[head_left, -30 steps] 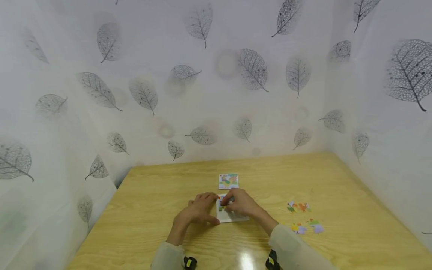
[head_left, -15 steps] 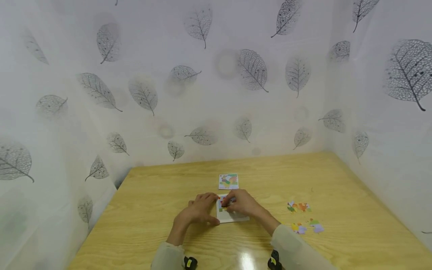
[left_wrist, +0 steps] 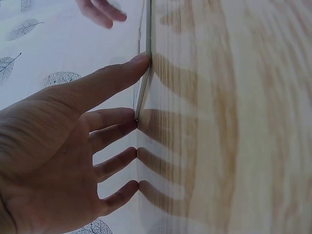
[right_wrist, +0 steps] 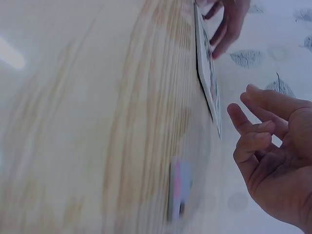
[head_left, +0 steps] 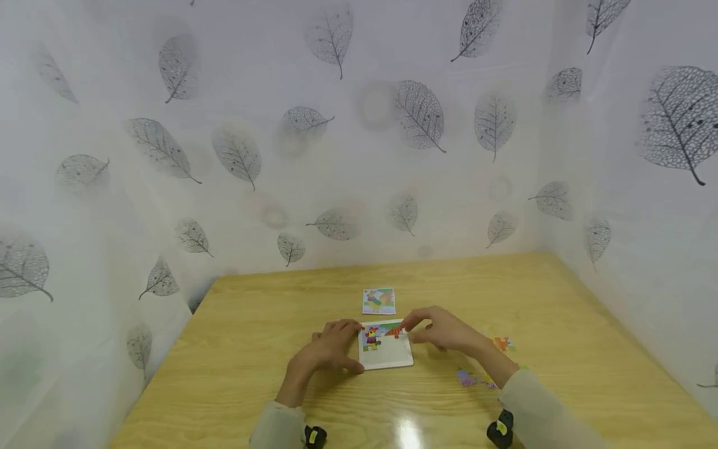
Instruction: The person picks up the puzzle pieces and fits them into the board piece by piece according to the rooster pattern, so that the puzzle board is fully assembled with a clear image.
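Note:
A white square puzzle tray (head_left: 387,355) lies on the table, with several fitted pieces (head_left: 373,337) along its top and left; its lower right shows bare. My left hand (head_left: 333,349) rests at the tray's left edge, fingers spread. In the left wrist view the thumb (left_wrist: 122,73) touches that edge. My right hand (head_left: 443,329) hovers at the tray's upper right corner, thumb and index finger apart. In the right wrist view its fingers (right_wrist: 256,141) bend loosely, with nothing between them and no contact with the tray.
A picture card (head_left: 379,301) with a colourful bird lies just beyond the tray. Loose puzzle pieces (head_left: 465,376) lie to the right, partly hidden by my right forearm. In the right wrist view, one loose piece (right_wrist: 176,190) lies nearby. Leaf-patterned curtains (head_left: 359,156) surround the table.
My right hand has drawn back to the right from over the tray, uncovering the fitted pieces and the bare part. My left hand has stayed at the tray's edge.

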`<action>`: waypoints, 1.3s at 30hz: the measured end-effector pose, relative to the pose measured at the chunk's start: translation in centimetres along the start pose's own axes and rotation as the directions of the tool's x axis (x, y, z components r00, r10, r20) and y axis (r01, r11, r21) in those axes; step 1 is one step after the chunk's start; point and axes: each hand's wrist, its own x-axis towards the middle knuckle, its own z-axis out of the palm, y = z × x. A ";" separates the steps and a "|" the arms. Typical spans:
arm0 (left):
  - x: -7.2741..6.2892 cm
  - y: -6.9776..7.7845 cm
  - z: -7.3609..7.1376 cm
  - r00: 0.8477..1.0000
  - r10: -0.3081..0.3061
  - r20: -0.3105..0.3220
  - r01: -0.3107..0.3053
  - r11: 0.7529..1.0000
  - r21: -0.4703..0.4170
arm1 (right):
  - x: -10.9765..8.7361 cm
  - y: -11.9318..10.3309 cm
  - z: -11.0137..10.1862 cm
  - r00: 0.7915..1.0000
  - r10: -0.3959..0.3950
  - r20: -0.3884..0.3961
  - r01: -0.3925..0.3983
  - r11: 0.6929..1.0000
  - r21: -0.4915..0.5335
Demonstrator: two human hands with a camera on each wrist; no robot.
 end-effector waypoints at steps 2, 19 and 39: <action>-0.1 0.1 0.0 1.000 0.003 0.000 -0.003 1.000 -0.007 | -1.0 0.6 -1.0 1.000 0.006 -0.003 -0.006 1.000 0.006; 0.0 -0.9 0.6 1.000 -0.011 -0.003 0.011 1.000 -0.015 | -7.1 5.1 -7.0 0.995 0.054 -0.079 -0.059 0.996 -0.062; -0.4 0.5 -0.1 1.000 0.003 -0.002 -0.003 1.000 -0.023 | -8.6 4.5 -7.0 0.993 0.016 -0.117 -0.044 0.970 -0.238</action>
